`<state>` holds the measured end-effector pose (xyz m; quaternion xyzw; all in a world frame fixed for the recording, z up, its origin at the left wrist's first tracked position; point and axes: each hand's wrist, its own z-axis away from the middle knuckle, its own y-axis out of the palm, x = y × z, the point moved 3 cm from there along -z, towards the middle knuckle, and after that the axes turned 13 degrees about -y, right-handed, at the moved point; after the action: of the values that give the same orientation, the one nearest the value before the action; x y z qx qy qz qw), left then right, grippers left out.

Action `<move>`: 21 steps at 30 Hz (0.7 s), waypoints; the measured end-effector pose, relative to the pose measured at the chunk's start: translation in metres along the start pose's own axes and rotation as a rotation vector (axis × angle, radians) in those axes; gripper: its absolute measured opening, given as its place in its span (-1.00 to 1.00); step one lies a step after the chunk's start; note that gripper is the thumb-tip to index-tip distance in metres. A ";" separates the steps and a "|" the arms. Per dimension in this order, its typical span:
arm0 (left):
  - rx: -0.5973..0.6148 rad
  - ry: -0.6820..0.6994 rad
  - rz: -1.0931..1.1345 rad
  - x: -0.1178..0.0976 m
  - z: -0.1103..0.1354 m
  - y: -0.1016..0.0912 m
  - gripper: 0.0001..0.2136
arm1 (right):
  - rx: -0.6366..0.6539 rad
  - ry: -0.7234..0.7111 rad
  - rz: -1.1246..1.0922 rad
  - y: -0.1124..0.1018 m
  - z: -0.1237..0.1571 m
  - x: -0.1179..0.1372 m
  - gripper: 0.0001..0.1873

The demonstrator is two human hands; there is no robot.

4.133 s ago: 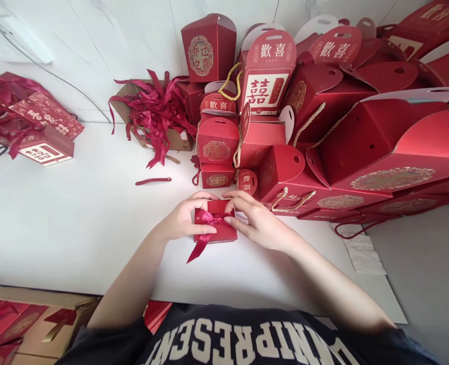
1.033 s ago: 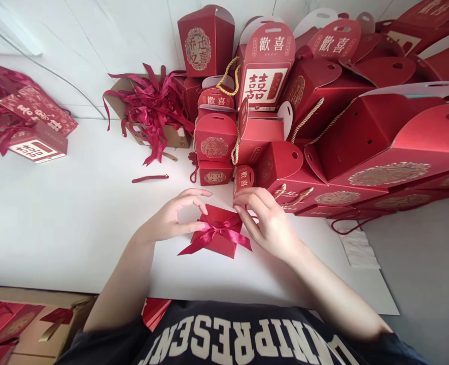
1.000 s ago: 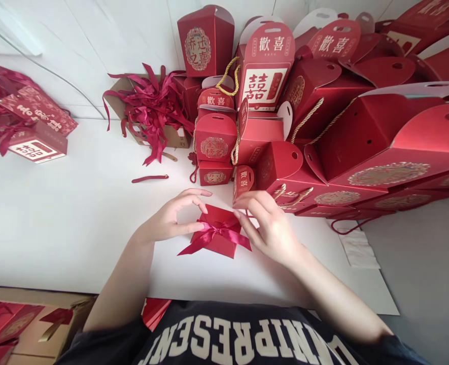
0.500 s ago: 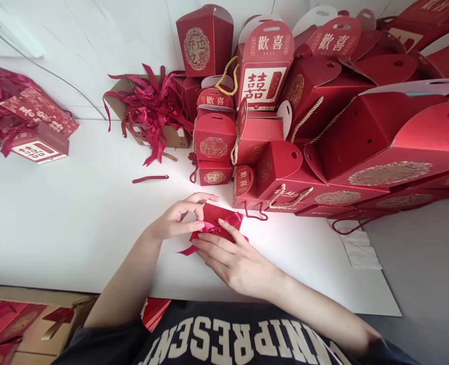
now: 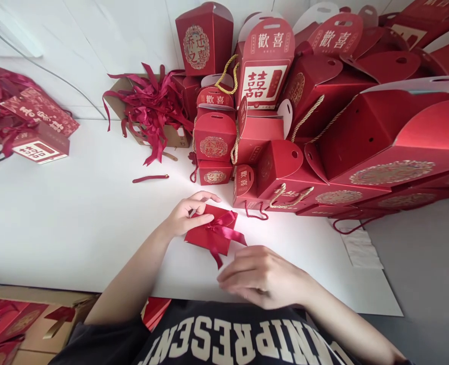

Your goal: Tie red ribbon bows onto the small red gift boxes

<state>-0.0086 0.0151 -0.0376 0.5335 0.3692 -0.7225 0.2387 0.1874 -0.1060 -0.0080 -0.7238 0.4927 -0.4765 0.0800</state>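
The small red cardboard box (image 5: 202, 242) was held against the white worktop (image 5: 75, 218) by the left hand (image 5: 189, 215). Whether the blurred, curled right hand (image 5: 260, 276) was closed could not be told. Its crimson satin bow (image 5: 219, 230) might be loosened if snagged by that hand.

- I see a dark red strip (image 5: 150, 178) on the worktop (image 5: 75, 213)
- Ribbons (image 5: 156, 109) heaped in a cardboard box (image 5: 176, 137)
- Red cartons (image 5: 361, 147) stacked to my right
- White folded sheet (image 5: 361, 248)

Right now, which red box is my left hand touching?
The small red box with the ribbon bow, where your left hand rests; it lies by itself, while the other boxes sit grouped farther off.
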 end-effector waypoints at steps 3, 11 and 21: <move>0.079 0.040 0.015 -0.001 0.003 -0.006 -0.62 | -0.009 0.139 -0.269 -0.014 0.001 0.000 -0.86; 0.127 -0.006 -0.061 -0.008 0.013 -0.015 -0.65 | -0.215 0.694 -0.386 -0.045 -0.011 -0.053 -0.68; 0.080 -0.081 -0.216 -0.012 0.016 -0.014 -0.66 | -0.124 0.621 -0.628 -0.033 -0.008 -0.082 -0.65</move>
<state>-0.0245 0.0101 -0.0195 0.4702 0.3855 -0.7791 0.1527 0.1970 -0.0214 -0.0344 -0.6643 0.2772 -0.6420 -0.2641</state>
